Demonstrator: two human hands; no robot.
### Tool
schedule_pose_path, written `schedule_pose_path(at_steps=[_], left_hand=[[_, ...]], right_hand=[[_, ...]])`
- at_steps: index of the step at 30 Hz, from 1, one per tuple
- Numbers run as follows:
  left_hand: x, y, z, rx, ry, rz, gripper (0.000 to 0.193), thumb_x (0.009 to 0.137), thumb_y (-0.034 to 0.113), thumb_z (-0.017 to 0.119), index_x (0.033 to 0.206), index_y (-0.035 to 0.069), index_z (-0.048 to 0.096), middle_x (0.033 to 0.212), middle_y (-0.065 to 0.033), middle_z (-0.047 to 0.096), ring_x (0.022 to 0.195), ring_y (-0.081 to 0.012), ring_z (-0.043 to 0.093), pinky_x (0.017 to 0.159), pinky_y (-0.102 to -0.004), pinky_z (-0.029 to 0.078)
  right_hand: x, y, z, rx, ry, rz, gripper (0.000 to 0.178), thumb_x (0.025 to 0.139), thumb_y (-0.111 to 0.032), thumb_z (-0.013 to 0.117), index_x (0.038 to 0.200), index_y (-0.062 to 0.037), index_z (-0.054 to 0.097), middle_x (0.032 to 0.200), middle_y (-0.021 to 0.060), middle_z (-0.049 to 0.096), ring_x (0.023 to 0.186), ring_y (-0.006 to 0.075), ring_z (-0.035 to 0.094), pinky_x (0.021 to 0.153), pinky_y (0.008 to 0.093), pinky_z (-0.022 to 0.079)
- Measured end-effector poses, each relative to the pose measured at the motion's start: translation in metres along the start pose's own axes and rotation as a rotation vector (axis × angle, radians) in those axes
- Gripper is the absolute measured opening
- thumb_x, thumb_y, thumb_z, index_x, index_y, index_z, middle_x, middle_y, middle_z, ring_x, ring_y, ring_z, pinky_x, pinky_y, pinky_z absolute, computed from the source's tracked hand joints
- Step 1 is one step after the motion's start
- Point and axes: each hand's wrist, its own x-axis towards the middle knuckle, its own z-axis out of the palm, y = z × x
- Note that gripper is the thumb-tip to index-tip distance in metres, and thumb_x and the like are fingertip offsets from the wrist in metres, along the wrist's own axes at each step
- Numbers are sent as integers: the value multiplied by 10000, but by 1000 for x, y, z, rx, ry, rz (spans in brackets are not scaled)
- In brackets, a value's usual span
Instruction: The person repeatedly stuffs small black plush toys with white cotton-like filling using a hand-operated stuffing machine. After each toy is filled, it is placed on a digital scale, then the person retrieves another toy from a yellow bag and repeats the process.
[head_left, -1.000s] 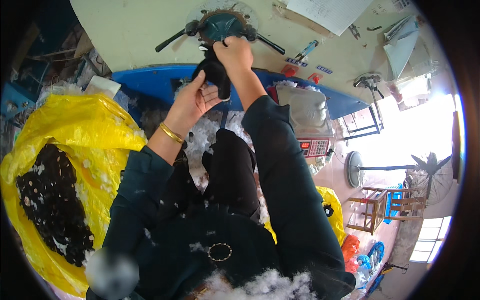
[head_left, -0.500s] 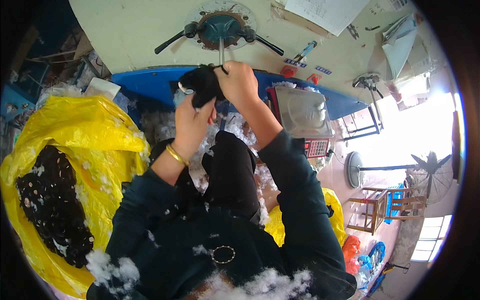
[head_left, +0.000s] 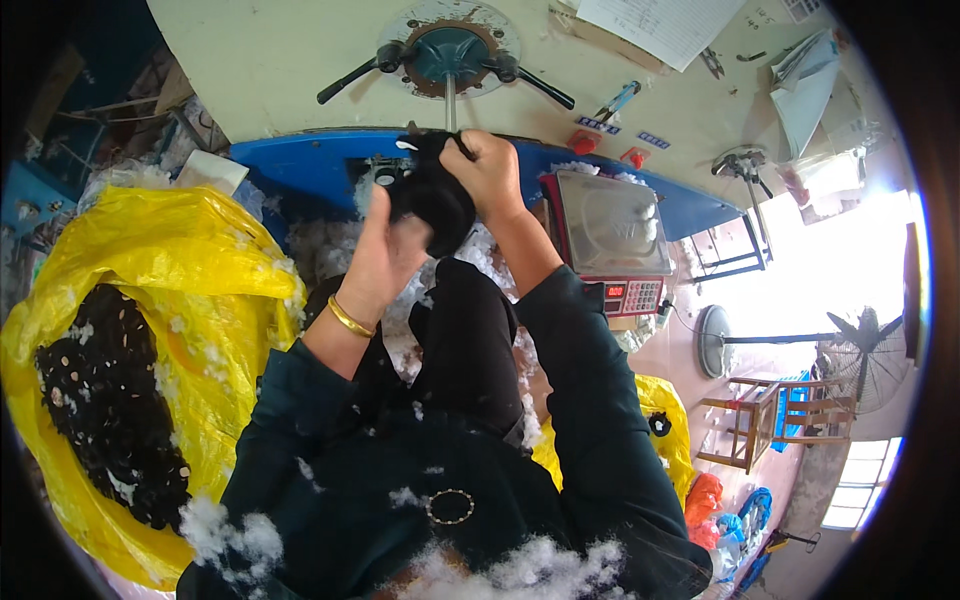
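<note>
A black plush toy skin (head_left: 438, 205) with a small white patch hangs at the end of a metal filling tube (head_left: 451, 104). My right hand (head_left: 488, 172) is closed round its upper right part, by the tube's end. Below and left of it, my left hand (head_left: 388, 250) lies against the plush, thumb stretched up and apart; its other fingers are blurred and partly hidden by the fabric. The tube comes out of a dark green round fitting (head_left: 445, 58) with black lever handles, set in the pale machine panel.
A yellow sack (head_left: 225, 230) holding black plush pieces (head_left: 115, 410) stands at left. A red digital scale (head_left: 612, 225) is right of my hands. White stuffing (head_left: 335, 245) covers the floor and my clothes. Farther right are a fan (head_left: 860, 350), a wooden chair (head_left: 745, 425) and another yellow sack (head_left: 665, 400).
The plush has swung lower and shows a rounder shape. My left hand has loosened from a closed grip, its thumb now raised. My right hand keeps its hold by the tube.
</note>
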Motion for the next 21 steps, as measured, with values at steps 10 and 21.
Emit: schedule_pose_path(at_steps=[10, 21], left_hand=[[27, -14, 4, 901, 42, 553, 224, 760, 8, 748, 798, 65, 535, 831, -14, 527, 750, -154, 507, 696, -261, 425], [69, -9, -26, 1313, -49, 987, 228, 703, -188, 489, 854, -28, 548, 956, -107, 500, 925, -269, 517, 762, -231, 400]], right_hand=[[-2, 40, 8, 447, -47, 25, 255, 804, -112, 623, 652, 12, 460, 568, 56, 384, 571, 89, 352, 496, 293, 341], [27, 29, 11, 6, 81, -151, 244, 753, -106, 632, 638, 35, 470, 613, 214, 439, 491, 307, 385, 480, 371, 363]])
